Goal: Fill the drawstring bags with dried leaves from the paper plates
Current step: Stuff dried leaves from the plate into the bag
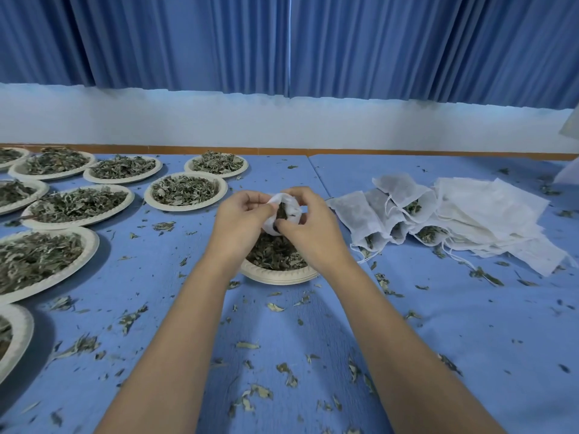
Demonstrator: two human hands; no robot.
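Head view: a small white drawstring bag [289, 208] is held up in both hands, just above a paper plate [277, 277] of dried leaves [275, 256] near the middle of the surface [454, 324]. The left hand [241, 220] pinches the bag's left edge and the right hand [308, 223] pinches its right edge and lower front, so each grip is narrow and closed on the cloth. Dark leaves show inside the bag's open mouth. To the right, filled bags [385, 214] lie in a heap, touching a stack of flat empty bags [488, 214]. To the left stand more plates [185, 207] heaped with leaves. Loose leaf scraps [250, 393] are scattered over the blue surface. Blue curtains [282, 42] hang behind.
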